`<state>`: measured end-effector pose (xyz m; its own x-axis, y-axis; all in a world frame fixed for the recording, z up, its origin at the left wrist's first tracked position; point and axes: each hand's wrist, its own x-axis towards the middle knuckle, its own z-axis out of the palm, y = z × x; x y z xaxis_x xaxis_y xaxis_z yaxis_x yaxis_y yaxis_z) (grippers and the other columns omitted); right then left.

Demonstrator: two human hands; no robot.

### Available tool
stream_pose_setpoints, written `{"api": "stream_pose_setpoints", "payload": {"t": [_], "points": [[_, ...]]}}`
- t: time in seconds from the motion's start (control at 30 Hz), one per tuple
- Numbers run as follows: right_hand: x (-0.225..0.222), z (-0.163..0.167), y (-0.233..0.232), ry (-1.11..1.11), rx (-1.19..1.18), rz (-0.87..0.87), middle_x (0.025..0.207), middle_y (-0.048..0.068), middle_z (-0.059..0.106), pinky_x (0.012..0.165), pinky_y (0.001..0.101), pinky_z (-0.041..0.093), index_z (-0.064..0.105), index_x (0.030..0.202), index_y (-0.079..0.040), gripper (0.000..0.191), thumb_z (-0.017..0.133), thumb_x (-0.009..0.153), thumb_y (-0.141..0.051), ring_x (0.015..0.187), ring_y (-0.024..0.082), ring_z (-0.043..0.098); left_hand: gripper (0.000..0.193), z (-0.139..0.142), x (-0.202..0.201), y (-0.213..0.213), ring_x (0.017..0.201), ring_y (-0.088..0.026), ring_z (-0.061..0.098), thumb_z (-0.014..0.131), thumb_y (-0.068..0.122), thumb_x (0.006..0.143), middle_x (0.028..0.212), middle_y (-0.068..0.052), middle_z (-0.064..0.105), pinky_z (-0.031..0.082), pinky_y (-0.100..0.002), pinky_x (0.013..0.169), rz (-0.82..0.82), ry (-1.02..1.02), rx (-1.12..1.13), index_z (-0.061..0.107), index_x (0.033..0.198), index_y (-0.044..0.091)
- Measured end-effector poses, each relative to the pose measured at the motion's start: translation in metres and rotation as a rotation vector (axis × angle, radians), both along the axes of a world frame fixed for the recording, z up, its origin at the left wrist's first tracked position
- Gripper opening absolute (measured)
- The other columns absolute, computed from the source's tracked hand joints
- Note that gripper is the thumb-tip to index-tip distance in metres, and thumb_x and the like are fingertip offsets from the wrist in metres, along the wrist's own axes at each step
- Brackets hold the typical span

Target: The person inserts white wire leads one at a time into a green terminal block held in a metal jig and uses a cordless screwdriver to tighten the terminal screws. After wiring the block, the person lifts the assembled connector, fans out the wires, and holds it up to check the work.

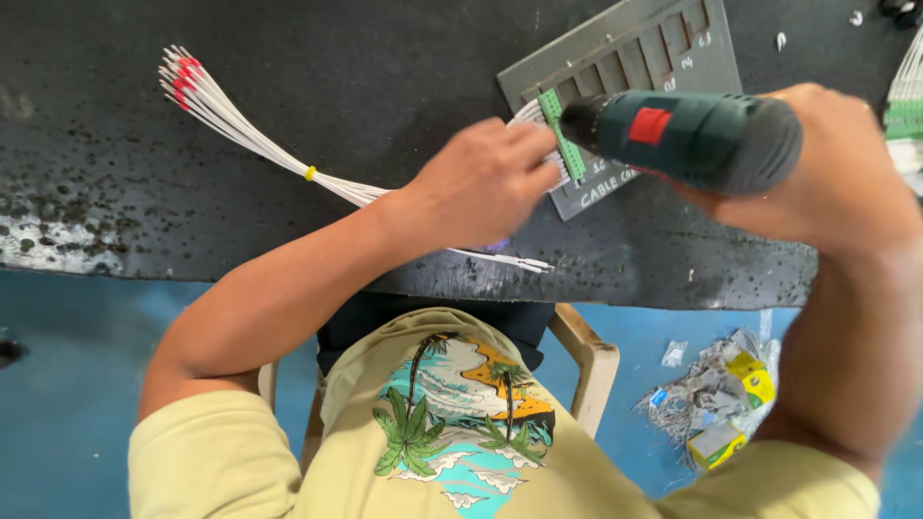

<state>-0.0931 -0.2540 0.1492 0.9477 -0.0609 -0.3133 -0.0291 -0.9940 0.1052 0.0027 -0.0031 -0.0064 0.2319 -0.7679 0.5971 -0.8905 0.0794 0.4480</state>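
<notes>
- Nearest, on the blue floor beside the wooden chair (pixel 596 370), lies a heap of litter (pixel 716 399): crumpled clear wrappers, small yellow-and-green cartons and a bit of blue label, all loose and overlapping.
- Next out, a few loose white wires (pixel 510 259) lie on the black bench (pixel 115 173) near its front edge, just under the left wrist.
- The left hand (pixel 486 183) lies flat over the white wire bundle (pixel 279 154), fingers together and pressed down on the wires where they enter the green terminal strip (pixel 562 135).
- The right hand (pixel 846 178) is wrapped tight around the grip of a dark green cordless screwdriver (pixel 697 135) with a red patch on its body; its black nose sits right at the strip.
- To do this well, I judge the driver should stand square on each screw, with the left hand keeping the wires fully seated and its fingertips off the bit's line; light trigger pressure would spare the small screws.
- The strip rests on a grey jig board (pixel 644 58) with a row of rectangular slots and white handwritten marks along its edges.
- Farther left, the bundle, cinched by a yellow tie (pixel 311 174), fans out to red-sleeved ends (pixel 183 77).
- Far right, more green strips with white wires (pixel 904 106) reach the frame edge.
</notes>
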Motion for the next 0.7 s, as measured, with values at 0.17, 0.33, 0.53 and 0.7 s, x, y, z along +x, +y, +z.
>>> {"api": "stream_pose_setpoints", "payload": {"t": [0.17, 0.33, 0.53, 0.7], "points": [[-0.04, -0.043, -0.018, -0.187, 0.633, -0.009, 0.083, 0.006, 0.072, 0.071, 0.0304, 0.056, 0.073, 0.105, -0.008, 0.026, 0.086, 0.083, -0.016, 0.07, 0.016, 0.07, 0.019, 0.001, -0.019, 0.001, 0.081, -0.03, 0.064, 0.072, 0.022, 0.072, 0.083, -0.011, 0.061, 0.048, -0.043, 0.071, -0.389, 0.142, 0.176, 0.065, 0.076, 0.005], [-0.075, -0.099, -0.025, -0.253, 0.904, -0.259, 0.099, 0.003, 0.073, 0.082, 0.0296, 0.055, 0.071, 0.114, -0.005, 0.025, 0.082, 0.091, -0.006, 0.089, 0.012, 0.068, 0.01, -0.004, -0.026, 0.001, 0.084, -0.03, 0.065, 0.069, 0.013, 0.072, 0.081, -0.01, 0.062, 0.049, -0.043, 0.078, -0.436, 0.118, 0.429, 0.065, 0.075, 0.005], [-0.088, -0.122, -0.04, -0.285, 0.976, -0.431, 0.096, 0.001, 0.072, 0.081, 0.0294, 0.055, 0.07, 0.113, -0.004, 0.025, 0.083, 0.092, -0.009, 0.087, 0.011, 0.067, 0.012, -0.01, -0.025, -0.001, 0.088, -0.032, 0.064, 0.069, 0.012, 0.081, 0.088, -0.013, 0.062, 0.049, -0.043, 0.078, -0.399, 0.258, 0.265, 0.064, 0.082, 0.001], [-0.095, -0.127, -0.038, -0.375, 1.025, -0.414, 0.106, 0.001, 0.073, 0.089, 0.029, 0.056, 0.069, 0.116, -0.005, 0.029, 0.085, 0.091, -0.009, 0.096, 0.01, 0.067, 0.012, -0.013, -0.039, -0.001, 0.091, -0.03, 0.064, 0.067, 0.01, 0.074, 0.095, -0.014, 0.062, 0.051, -0.044, 0.077, -0.36, 0.146, 0.304, 0.064, 0.083, 0.002]]}}
